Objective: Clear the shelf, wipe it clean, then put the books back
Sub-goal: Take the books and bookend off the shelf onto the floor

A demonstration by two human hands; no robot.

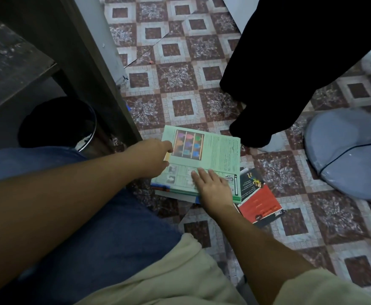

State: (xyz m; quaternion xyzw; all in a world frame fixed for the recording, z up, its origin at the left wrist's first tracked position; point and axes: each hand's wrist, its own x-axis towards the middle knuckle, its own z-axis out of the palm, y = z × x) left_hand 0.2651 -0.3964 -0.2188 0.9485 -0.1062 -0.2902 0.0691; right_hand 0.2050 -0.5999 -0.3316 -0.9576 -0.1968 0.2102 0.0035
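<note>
A person is crouching on the floor, with a cream sleeve and blue-jeaned knee nearest the viewer and both bare forearms reaching forward. The right hand (213, 188) is lying flat, fingers straight and spread, on a pale green paperback book (215, 150). The left hand (151, 157) is curling around that book's left edge, seemingly gripping it. The green book is sitting on top of a small stack of books (169, 192) on the patterned brown and white tiled floor (180, 73), and a red and black paperback (259, 201) is peeking out just beside it. Further left, the dark wooden shelf board (10, 69) is showing bare and speckled, probably with dust. So clearing is looking done or nearly done, while wiping and returning the books are likely still waiting. Beyond, another person's black trouser leg (290, 73) is standing close.
</note>
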